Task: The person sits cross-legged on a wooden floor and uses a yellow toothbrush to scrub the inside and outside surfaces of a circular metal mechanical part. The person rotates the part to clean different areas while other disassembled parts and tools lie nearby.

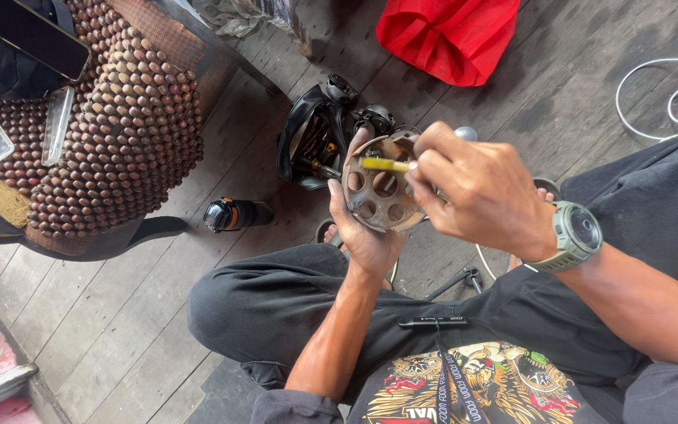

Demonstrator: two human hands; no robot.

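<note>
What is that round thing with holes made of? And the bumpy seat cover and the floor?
The round disc in the left hand looks like metal: dull grey-brown, thin rimmed, with cleanly cut holes. The seat cover seems to be wooden beads, brown and slightly glossy. The floor looks like bare, weathered wood planks, grey with visible grain.

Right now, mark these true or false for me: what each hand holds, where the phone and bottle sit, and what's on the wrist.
1. The left hand holds a round metal disc with holes. True.
2. The right hand holds a red screwdriver. False: a thin yellow tool.
3. A green watch sits on the right wrist. True.
4. The phone lies on the plank floor. False: on the beaded seat cover.
5. A dark bottle lies on the plank floor. True.
</note>
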